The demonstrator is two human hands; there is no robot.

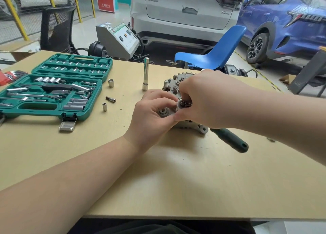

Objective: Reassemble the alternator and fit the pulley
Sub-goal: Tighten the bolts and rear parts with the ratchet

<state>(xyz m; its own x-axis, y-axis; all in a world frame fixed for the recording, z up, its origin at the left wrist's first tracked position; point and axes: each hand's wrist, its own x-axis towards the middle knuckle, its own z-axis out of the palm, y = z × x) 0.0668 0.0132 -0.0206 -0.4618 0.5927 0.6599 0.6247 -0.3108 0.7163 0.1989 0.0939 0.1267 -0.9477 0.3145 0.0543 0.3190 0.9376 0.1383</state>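
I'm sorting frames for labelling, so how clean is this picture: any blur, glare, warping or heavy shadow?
Head view: wide-angle warp bows the table edge; light is soft and even, with only faint shadows under the left hand and right hand; both hands are slightly soft, and they hide much of the alternator; small highlights glint on the upright socket extension.

Under your hands sits a grey cast-metal alternator body (173, 85), matt and rough-grained. Your right hand (202, 99) pinches a small polished steel socket (181, 104), bright and smooth. Beyond your left hand (151, 114), a tall chromed steel socket (146, 73) stands glossy on the pale, smooth wooden tabletop (158, 181).
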